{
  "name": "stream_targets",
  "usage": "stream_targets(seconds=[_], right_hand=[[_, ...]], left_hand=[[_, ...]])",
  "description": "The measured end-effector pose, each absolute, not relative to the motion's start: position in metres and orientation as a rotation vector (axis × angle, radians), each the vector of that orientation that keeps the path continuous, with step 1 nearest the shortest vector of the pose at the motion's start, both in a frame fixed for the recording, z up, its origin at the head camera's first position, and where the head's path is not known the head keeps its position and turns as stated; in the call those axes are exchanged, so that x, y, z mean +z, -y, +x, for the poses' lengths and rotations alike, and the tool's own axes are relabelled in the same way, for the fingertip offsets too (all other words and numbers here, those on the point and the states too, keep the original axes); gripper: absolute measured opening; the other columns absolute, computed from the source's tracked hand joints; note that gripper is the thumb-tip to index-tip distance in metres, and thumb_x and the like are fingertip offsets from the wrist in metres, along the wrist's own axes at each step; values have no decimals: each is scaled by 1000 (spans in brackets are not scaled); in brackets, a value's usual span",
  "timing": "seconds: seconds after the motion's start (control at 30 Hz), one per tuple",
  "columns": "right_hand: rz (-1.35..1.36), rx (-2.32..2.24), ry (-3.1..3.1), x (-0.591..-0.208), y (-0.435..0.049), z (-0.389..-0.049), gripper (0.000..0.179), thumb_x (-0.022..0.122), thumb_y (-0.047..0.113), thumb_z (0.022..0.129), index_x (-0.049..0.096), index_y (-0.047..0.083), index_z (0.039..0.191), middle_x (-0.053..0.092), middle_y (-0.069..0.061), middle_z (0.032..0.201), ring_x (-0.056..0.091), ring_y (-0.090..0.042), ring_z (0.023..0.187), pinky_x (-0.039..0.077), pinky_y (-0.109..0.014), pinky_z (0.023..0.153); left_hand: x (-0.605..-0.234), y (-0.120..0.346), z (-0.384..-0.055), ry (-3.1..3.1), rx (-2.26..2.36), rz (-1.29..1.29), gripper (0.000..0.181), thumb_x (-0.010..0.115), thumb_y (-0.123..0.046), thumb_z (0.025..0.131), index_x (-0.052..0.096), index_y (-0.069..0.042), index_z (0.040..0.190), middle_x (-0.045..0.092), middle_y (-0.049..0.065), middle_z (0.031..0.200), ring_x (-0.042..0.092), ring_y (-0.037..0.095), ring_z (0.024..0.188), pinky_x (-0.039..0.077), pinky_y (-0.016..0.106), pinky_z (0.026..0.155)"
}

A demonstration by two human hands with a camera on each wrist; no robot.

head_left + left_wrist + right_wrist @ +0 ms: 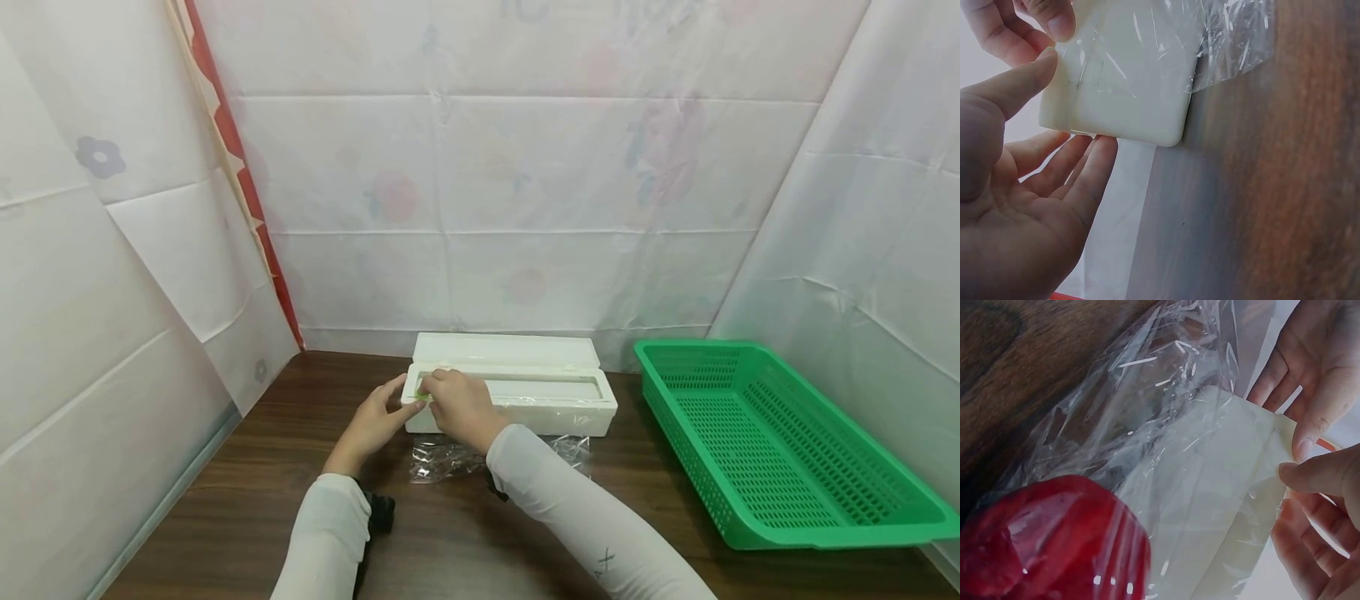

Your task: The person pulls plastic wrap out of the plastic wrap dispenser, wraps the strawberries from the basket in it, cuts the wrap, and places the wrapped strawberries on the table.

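A long white box (598, 422) lies on the table with its hinged lid (504, 348) up. Around the box's left end my left hand (373, 429) holds on, thumb at the top front edge and fingers along the end. My right hand (459, 407) bends over the same end, its fingertips pinching a small bright green piece (422, 397), mostly hidden by the fingers. Crumpled clear film (435, 461) hangs over the box front and spreads on the table below. Under the clear film in the right wrist view shows a glossy red rounded shape (1066, 544).
A green perforated plastic basket (828, 537) stands to the right on the dark wooden table (247, 500). Pale printed sheeting (517, 167) closes off the back and both sides. Along the back left corner runs a red strip (240, 175).
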State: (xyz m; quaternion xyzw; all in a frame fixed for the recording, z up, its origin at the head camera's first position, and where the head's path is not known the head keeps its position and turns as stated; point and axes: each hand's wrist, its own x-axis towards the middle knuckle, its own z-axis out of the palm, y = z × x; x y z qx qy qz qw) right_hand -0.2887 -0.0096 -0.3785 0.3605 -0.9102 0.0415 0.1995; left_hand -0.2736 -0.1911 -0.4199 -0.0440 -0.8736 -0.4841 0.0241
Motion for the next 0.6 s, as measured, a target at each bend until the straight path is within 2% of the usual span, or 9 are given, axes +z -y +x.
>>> stream_targets(seconds=[0.23,0.43,0.6], right_hand=[[1026,127,2526,-379,10,-289,26,72,9,90,74,24,111,71,9,110,68,-10,91,43,-18,46],[1057,95,2488,-378,12,-287,34,73,6,87,75,29,113,71,14,111,67,-11,88,42,-20,44],[1073,66,2515,-376,13,-288,32,74,10,87,73,28,114,69,14,114,67,-12,89,43,-20,45]], left_hand=[[-420,190,-274,2700,-1494,-139,81,67,-44,96,30,-6,157,35,27,150,50,43,128,47,56,98],[-420,190,-273,2708,-1499,-162,85,66,-50,95,29,-6,157,37,27,148,50,43,128,47,56,99],[-420,191,-272,2712,-1508,-156,85,65,-50,95,29,-7,158,34,27,150,48,44,130,44,58,100]])
